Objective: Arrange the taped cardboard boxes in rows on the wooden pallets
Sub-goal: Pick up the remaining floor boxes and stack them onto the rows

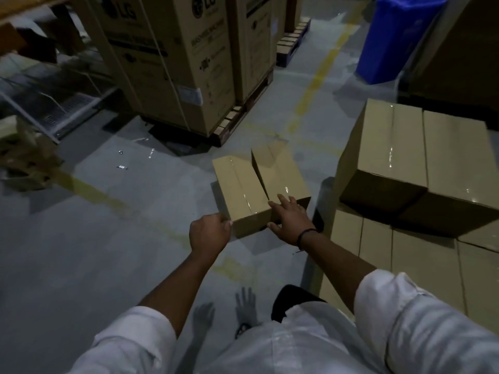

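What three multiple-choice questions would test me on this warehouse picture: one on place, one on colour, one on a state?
1. Where do the two small boxes sit? A on a shelf; B on the floor; C on a trolley.
2. What colour is the tall bin? A blue; B red; C green.
3. How is the right hand? A clenched in the air; B in a pocket; C fingers spread on a box.
Answers: B, grey floor shows beside and before them; A, it is plainly blue; C, straight fingers lie over the box's near edge.
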